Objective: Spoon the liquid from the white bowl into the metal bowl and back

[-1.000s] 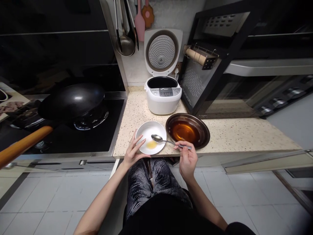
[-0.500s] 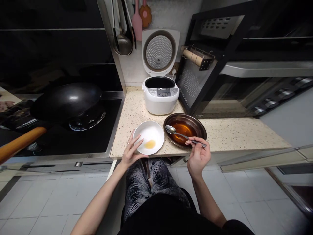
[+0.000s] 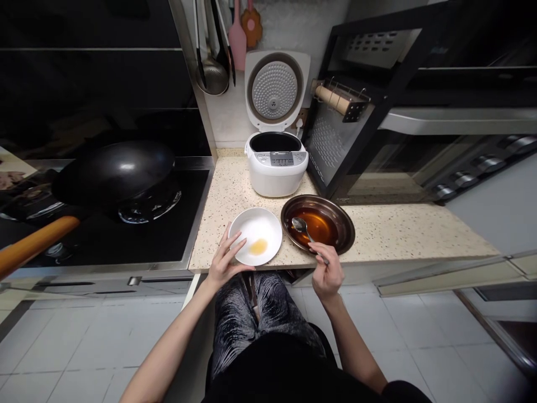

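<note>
A white bowl (image 3: 271,226) with a small pool of yellowish liquid sits at the counter's front edge. My left hand (image 3: 222,263) grips it at its left side, fingers over the rim and thumb along the near edge. To its right is a dark metal basin (image 3: 347,224) holding amber-brown liquid. My right hand (image 3: 328,273) is closed round the handle of a metal spoon (image 3: 299,225), whose bowl is over the left part of that basin. Whether the spoon touches the liquid, I cannot tell.
Behind the bowls stands a white rice cooker (image 3: 277,176) with its lid raised. A black wok (image 3: 117,173) with a wooden handle rests on the stove at left. At right is a black rack (image 3: 331,145) beside an oven. Utensils (image 3: 213,73) hang on the wall.
My right hand has moved left and slightly down, turning the spoon so its head now lies further right, over the basin's liquid. My left hand and the white bowl stay put.
</note>
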### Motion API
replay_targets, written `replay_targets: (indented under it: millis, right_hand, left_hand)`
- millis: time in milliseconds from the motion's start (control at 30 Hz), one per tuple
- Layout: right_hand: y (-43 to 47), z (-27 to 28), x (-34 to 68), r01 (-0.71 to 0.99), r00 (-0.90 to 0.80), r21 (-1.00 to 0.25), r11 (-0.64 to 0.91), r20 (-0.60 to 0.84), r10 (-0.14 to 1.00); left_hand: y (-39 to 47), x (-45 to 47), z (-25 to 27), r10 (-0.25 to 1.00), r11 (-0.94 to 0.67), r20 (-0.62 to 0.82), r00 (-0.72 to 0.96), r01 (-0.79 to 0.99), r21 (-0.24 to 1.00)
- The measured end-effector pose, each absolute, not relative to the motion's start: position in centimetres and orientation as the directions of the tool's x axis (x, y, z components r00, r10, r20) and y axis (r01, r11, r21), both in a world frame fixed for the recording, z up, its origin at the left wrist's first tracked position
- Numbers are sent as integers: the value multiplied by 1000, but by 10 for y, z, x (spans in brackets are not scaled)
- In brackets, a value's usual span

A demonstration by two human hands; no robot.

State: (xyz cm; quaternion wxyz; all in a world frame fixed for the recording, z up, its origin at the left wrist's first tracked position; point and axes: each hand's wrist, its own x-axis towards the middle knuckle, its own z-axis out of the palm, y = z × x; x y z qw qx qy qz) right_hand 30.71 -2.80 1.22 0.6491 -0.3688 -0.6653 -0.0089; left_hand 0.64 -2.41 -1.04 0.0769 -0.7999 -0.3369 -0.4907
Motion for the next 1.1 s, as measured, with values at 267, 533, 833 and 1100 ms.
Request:
replay_targets:
  millis: [267,533,833,1100]
  right_hand:
    - [-28,0,312,539,-9,-421,729,863,504]
    - [-29,4,311,567,-17,-361,740,894,448]
    - [-44,21,295,433,338,-561,706,827,450]
    - [-57,19,273,271,229,-652,708,758,610]
  left_hand:
    - [-23,6,-13,472,-757,835,284,615,220]
    - [-24,5,-14,487,-745,825,288,631,219]
    - [-23,6,-13,473,-755,832,289,620,215]
    - [-24,7,-12,464,-766,839,284,604,219]
